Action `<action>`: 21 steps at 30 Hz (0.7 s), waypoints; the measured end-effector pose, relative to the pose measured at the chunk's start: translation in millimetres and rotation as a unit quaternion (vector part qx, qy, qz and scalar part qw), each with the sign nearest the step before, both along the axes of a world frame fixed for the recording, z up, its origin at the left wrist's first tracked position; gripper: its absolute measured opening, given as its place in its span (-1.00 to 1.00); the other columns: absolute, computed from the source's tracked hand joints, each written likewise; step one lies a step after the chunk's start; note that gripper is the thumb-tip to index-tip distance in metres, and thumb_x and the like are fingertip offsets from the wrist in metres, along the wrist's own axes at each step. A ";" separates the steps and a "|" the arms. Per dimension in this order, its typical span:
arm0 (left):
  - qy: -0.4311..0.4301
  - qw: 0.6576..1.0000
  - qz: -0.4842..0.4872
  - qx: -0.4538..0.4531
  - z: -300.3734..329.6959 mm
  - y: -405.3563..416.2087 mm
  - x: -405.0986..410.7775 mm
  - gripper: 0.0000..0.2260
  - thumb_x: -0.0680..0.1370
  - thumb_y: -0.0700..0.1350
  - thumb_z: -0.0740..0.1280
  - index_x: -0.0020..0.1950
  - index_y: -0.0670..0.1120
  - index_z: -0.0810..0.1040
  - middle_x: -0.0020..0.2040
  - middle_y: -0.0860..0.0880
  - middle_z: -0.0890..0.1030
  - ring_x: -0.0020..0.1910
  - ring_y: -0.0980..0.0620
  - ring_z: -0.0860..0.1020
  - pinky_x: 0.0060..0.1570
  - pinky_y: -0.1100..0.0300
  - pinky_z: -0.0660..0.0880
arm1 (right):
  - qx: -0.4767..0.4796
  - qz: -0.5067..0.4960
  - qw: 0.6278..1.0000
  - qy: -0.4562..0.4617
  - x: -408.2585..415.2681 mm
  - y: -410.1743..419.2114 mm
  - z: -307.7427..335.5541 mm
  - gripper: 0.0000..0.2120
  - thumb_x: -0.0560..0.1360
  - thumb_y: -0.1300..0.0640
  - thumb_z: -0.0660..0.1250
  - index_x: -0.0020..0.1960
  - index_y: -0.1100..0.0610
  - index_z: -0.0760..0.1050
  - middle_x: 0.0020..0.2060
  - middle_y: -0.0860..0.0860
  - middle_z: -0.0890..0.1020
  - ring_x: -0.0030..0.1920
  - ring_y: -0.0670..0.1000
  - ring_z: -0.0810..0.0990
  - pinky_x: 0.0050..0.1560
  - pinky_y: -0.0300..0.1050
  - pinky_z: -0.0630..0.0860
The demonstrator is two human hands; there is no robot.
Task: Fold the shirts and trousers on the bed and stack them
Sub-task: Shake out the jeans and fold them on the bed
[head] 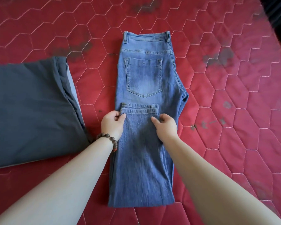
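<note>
Denim sets the terms here: the faded blue jeans (146,101) lie lengthwise in the middle of the red quilted mattress (234,95), back pocket up, with the leg hems brought up and laid just below that pocket. The cloth looks thick and fairly heavy, likely to hold a crease and not slide on the quilting, though stacked layers may spring back. The hemmed edge is the natural place to take hold. The left hand (112,125) pinches the left corner of the hems, fingers (122,116) curled on the fabric; the right hand (166,125) has its fingers bent onto the cloth near the right corner, apparently nipping it. To the left, apart from the jeans, a folded dark grey garment (32,108) rests. The mattress carries dark smudges; little of the room shows.
</note>
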State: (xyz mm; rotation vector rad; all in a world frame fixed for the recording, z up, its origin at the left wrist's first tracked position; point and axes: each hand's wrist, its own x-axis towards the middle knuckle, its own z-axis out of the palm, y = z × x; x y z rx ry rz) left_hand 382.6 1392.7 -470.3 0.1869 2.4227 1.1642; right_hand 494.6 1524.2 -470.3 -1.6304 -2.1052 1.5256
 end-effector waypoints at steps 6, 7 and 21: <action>0.045 0.998 -0.003 -0.032 1.6 5.1 -12.0 -0.67 0.56 -0.12 0.34 -0.38 -0.09 0.38 -0.49 0.05 0.38 -0.48 0.09 0.31 -0.37 0.19 0.17 | 0.010 -0.006 1.000 0.011 -15.6 3.7 0.9 -0.81 0.49 0.01 0.40 -0.14 0.09 0.45 -0.24 -0.04 0.49 -0.24 -0.02 0.43 -0.35 -0.26 0.25; 0.054 0.997 -0.011 -0.052 2.9 7.2 -14.2 -0.63 0.56 -0.12 0.34 -0.42 -0.08 0.33 -0.52 0.04 0.35 -0.49 0.09 0.30 -0.37 0.15 0.16 | 0.020 -0.009 1.000 0.011 -16.8 3.9 -0.2 -0.81 0.49 0.02 0.40 -0.16 0.10 0.45 -0.26 -0.04 0.48 -0.26 -0.02 0.41 -0.38 -0.26 0.23; 0.277 0.874 -0.347 -0.199 -19.9 74.7 37.2 -0.44 0.63 0.09 0.07 0.57 -0.11 0.06 0.59 -0.06 0.05 0.57 -0.05 -0.02 0.51 -0.11 -0.10 | 0.242 -0.070 0.968 0.015 31.4 70.4 8.8 -0.72 0.48 0.33 0.25 0.16 0.14 0.50 0.04 0.08 0.49 0.06 0.15 0.51 0.09 -0.01 0.43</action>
